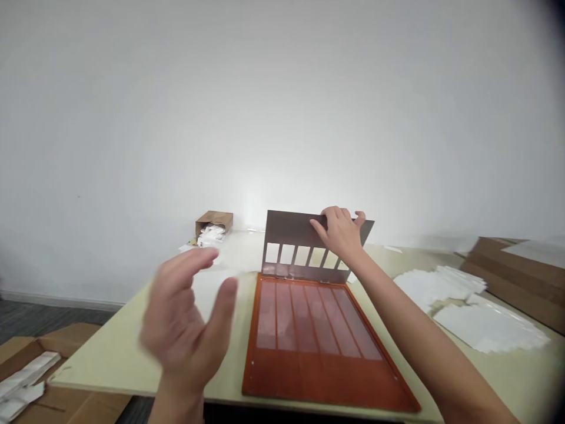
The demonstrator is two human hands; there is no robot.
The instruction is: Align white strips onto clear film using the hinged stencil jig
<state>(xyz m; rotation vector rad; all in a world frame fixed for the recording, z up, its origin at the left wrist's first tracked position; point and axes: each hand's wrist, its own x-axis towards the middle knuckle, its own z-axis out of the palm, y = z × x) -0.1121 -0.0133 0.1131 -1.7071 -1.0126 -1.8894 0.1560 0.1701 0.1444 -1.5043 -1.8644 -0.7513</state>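
An orange-brown board [318, 365] with long shallow slots lies flat on the pale table [132, 341]. A grey metal plate [291, 227] with several rectangular cut-outs stands hinged upright at the board's far edge. My right hand [339, 231] grips the plate's top edge near its right end, fingers curled over it. My left hand [188, 315] hovers in the air left of the board, fingers spread and slightly blurred, holding nothing.
White flat packets [468, 306] lie fanned out on the table's right side. A tipped small cardboard box [215, 222] spills white pieces at the far left. Brown cardboard boxes [516, 277] sit at the right edge, and another box [30, 365] with white packets stands on the floor at lower left.
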